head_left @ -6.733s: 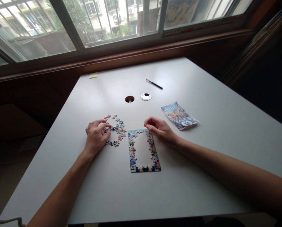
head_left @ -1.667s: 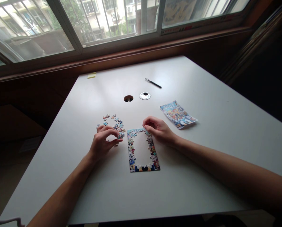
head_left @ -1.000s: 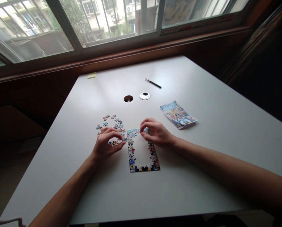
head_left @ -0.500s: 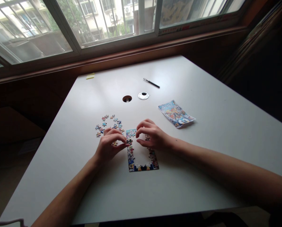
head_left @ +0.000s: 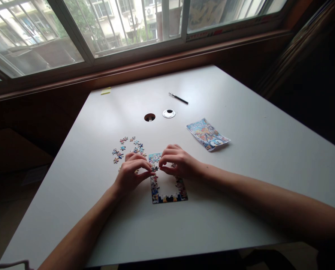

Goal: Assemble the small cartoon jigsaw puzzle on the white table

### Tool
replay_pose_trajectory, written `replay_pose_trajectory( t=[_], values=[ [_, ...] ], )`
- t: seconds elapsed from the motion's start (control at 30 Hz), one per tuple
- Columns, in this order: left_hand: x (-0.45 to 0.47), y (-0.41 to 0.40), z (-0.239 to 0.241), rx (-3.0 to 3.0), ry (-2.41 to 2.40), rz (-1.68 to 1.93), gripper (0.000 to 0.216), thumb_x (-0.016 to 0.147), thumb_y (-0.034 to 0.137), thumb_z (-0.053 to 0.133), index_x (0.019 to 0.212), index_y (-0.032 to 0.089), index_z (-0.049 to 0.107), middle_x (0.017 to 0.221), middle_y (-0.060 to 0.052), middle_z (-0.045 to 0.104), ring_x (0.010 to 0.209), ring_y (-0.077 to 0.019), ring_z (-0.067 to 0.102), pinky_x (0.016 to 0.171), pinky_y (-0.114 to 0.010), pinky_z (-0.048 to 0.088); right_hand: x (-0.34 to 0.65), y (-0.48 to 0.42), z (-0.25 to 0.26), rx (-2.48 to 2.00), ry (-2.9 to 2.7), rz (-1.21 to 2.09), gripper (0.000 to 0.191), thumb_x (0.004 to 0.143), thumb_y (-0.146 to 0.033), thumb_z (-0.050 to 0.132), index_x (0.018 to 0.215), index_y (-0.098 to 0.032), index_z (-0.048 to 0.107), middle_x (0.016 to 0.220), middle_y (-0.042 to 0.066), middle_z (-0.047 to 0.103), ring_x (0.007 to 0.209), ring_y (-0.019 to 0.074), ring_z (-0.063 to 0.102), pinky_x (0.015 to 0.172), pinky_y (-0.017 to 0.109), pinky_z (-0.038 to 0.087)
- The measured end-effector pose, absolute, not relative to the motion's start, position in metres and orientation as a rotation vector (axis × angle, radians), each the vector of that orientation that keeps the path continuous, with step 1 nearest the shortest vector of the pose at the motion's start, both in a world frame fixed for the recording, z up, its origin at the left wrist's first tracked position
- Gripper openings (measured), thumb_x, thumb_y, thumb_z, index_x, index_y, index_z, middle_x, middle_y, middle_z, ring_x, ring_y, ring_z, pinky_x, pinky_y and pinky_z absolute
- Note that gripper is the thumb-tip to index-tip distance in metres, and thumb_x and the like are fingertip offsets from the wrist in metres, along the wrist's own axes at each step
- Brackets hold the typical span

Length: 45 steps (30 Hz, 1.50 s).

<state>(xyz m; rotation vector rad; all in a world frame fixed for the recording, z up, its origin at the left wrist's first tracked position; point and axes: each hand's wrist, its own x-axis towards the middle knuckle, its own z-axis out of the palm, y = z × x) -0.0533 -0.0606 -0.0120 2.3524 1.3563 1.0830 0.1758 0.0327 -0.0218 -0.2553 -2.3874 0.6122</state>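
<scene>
A half-built jigsaw frame lies flat on the white table before me, its middle unfilled. My left hand is curled, its thumb and fingers pinching a small puzzle piece at the frame's left border. My right hand is curled over the frame's upper part, fingertips meeting the same piece from the right. Loose puzzle pieces are scattered just left of and behind my left hand.
A printed puzzle picture packet lies right of the frame. Farther back are a round cable hole, its round cap, a black pen and a yellow note. A window runs behind the table; darkness at right.
My left hand left the loose pile and carried a piece right to the frame's left border. My right hand slid from the frame's top right corner leftward to meet it.
</scene>
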Motion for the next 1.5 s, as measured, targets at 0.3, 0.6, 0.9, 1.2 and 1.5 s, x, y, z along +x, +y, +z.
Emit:
replay_pose_trajectory(
  t=[0.3, 0.6, 0.9, 1.2, 1.5],
  values=[
    [-0.0518, -0.0605, -0.0101, 2.338, 1.331, 1.092, 0.018, 0.081, 0.033, 0.080, 0.076, 0.022, 0.067, 0.082, 0.000, 0.075, 0.082, -0.0176, 0.068, 0.088, -0.038, 0.044, 0.1756, 0.0327, -0.0220, -0.218, -2.417, 0.600, 0.010, 0.094, -0.024, 0.060, 0.087, -0.022, 0.066, 0.072, -0.001, 0.062, 0.072, 0.0145, 0.054, 0.078, 0.032, 0.039],
    [-0.0522, -0.0602, -0.0126, 2.349, 1.318, 1.105, 0.019, 0.079, 0.034, 0.081, 0.078, 0.021, 0.067, 0.083, 0.000, 0.074, 0.083, -0.0171, 0.068, 0.089, -0.036, 0.044, 0.1741, 0.0322, -0.0220, -0.176, -2.377, 0.588, 0.011, 0.093, -0.022, 0.062, 0.083, -0.020, 0.066, 0.069, -0.001, 0.061, 0.067, 0.0132, 0.052, 0.075, 0.029, 0.039],
    [-0.0542, -0.0618, -0.0111, 2.351, 1.341, 1.079, 0.015, 0.081, 0.030, 0.080, 0.085, 0.023, 0.068, 0.083, 0.000, 0.075, 0.081, -0.0170, 0.068, 0.089, -0.037, 0.043, 0.1769, 0.0344, -0.0219, -0.333, -2.347, 0.633, 0.006, 0.086, -0.018, 0.066, 0.081, -0.020, 0.066, 0.070, -0.001, 0.061, 0.070, 0.0141, 0.055, 0.076, 0.030, 0.040],
    [-0.0550, -0.0625, -0.0109, 2.344, 1.323, 1.086, 0.010, 0.083, 0.025, 0.078, 0.086, 0.022, 0.068, 0.081, 0.000, 0.074, 0.078, -0.0167, 0.066, 0.086, -0.036, 0.044, 0.1787, 0.0377, -0.0186, -0.693, -2.196, 0.731, 0.004, 0.082, -0.015, 0.068, 0.080, -0.019, 0.068, 0.083, 0.005, 0.063, 0.082, 0.0196, 0.057, 0.080, 0.034, 0.046],
    [-0.0573, -0.0631, -0.0113, 2.344, 1.332, 1.068, 0.009, 0.085, 0.026, 0.076, 0.084, 0.022, 0.068, 0.079, 0.000, 0.074, 0.078, -0.0170, 0.066, 0.087, -0.036, 0.045, 0.1782, 0.0371, -0.0190, -0.810, -2.195, 0.733, 0.007, 0.080, -0.013, 0.067, 0.079, -0.019, 0.068, 0.086, 0.006, 0.062, 0.087, 0.0217, 0.057, 0.083, 0.038, 0.047]
  ],
)
